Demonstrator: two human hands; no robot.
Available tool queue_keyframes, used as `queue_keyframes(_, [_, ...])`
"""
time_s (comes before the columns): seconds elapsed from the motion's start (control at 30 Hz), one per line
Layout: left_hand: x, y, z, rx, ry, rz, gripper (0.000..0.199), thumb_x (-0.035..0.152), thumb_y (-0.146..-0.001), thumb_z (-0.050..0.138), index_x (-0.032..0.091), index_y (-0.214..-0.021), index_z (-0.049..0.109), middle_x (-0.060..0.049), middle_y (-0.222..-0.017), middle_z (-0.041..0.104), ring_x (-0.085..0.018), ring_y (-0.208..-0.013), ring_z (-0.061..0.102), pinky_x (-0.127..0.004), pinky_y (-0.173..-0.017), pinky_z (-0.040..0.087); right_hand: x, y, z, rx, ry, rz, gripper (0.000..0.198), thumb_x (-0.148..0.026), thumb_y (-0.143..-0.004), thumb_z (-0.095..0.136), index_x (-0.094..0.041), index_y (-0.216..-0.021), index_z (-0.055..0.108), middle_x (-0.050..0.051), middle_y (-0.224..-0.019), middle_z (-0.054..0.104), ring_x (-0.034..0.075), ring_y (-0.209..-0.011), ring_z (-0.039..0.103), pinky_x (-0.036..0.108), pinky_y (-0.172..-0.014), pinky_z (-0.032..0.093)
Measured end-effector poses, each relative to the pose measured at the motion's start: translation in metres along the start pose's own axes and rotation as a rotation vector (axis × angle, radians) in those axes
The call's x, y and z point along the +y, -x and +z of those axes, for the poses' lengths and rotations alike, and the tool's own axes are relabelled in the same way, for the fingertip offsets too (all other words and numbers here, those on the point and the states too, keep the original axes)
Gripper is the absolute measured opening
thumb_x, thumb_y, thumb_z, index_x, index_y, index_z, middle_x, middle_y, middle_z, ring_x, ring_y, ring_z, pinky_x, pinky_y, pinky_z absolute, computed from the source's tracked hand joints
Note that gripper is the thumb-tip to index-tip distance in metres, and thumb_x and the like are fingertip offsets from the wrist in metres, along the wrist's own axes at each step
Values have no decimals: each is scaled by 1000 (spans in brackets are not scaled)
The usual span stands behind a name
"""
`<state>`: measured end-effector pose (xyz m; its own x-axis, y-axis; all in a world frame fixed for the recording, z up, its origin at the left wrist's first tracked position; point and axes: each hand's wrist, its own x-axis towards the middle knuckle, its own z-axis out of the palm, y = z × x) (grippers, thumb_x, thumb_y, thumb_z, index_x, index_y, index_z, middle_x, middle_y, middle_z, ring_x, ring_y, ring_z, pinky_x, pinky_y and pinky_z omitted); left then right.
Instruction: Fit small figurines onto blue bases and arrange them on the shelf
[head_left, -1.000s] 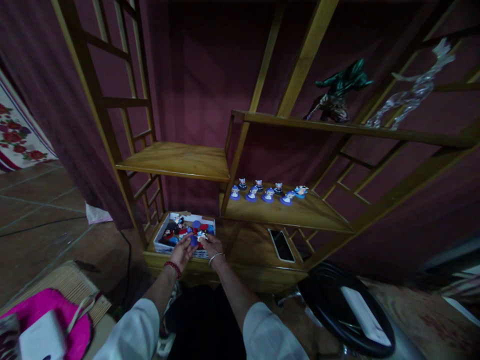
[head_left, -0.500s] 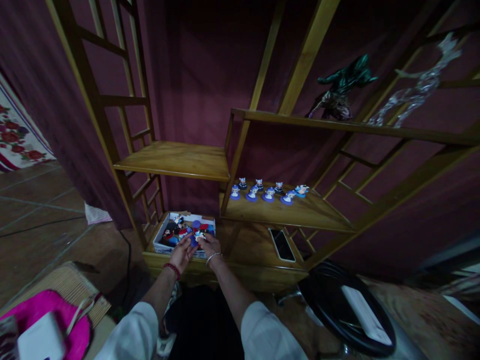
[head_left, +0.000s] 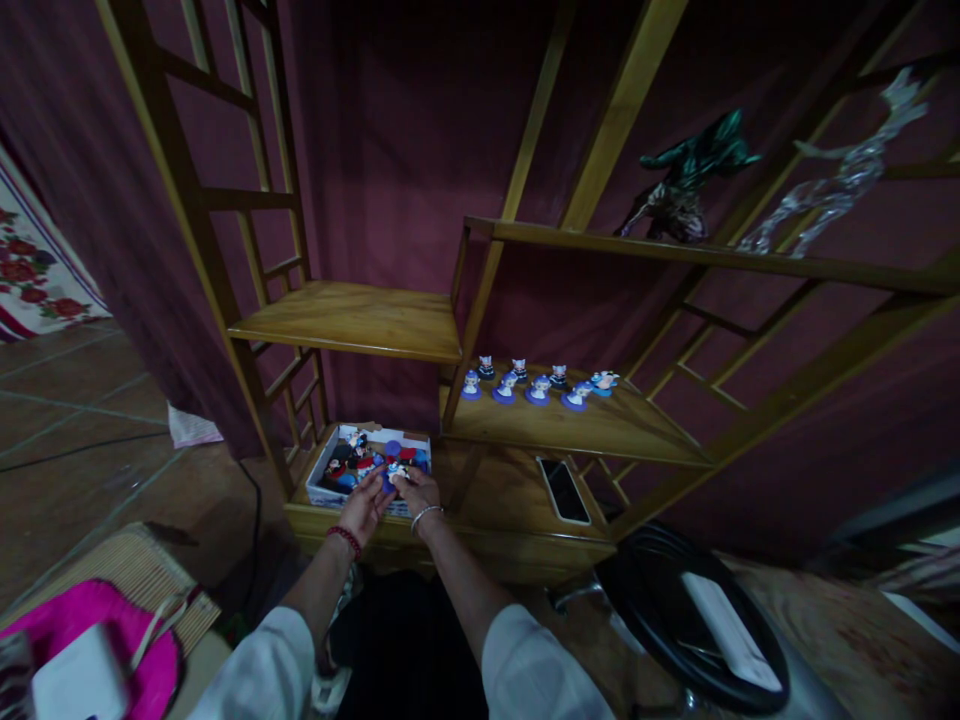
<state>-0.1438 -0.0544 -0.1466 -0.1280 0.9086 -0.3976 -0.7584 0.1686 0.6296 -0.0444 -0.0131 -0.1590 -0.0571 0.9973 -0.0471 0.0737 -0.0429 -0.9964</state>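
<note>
Between my two hands is a small white-and-blue figurine (head_left: 396, 470) on a purple base, held over the front edge of a box. My left hand (head_left: 365, 508), with a red bead bracelet at the wrist, grips it from the left. From the right, my right hand (head_left: 418, 492), wearing a pale bracelet, pinches the same figurine. Just behind lies the open white box (head_left: 321, 492) with several figurines in red, black, blue and purple jumbled inside. On the shelf to the right stand several figurines with purple bases (head_left: 538, 390) in front of small dark-based ones (head_left: 519, 369).
A phone (head_left: 565, 491) lies on the lower board (head_left: 480, 490). A green-brown statue (head_left: 686, 185) and a clear glass animal (head_left: 832, 180) stand on the upper shelf. At right is a black stool (head_left: 660, 590); at lower left, a pink tray (head_left: 161, 655) bears a white box.
The figurine has turned slightly between my fingers, and my right hand has shifted a little to the left. The other things stay as they were.
</note>
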Motion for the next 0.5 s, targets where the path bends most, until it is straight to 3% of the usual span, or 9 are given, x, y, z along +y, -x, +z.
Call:
queue_keyframes(0.27, [5,5,9,-13,-3,-11,18,13,-77,50,19,-93,57,-2,-81,64,-9,-67,61,-27,-72,51,-24,12,-5,-7,-64,9,28,-32,-57,59,-15,-78,66,0,-66,64,14,-60,56,23,-54,44])
queue_keyframes(0.5, [1,17,18,33,54,-10,8,17,-76,53,18,-83,57,1,-70,62,-7,-58,59,-22,-61,52,-27,21,-10,2,-25,-39,28,-36,-61,58,-16,-79,64,-1,-65,63,13,-60,54,22,-55,43])
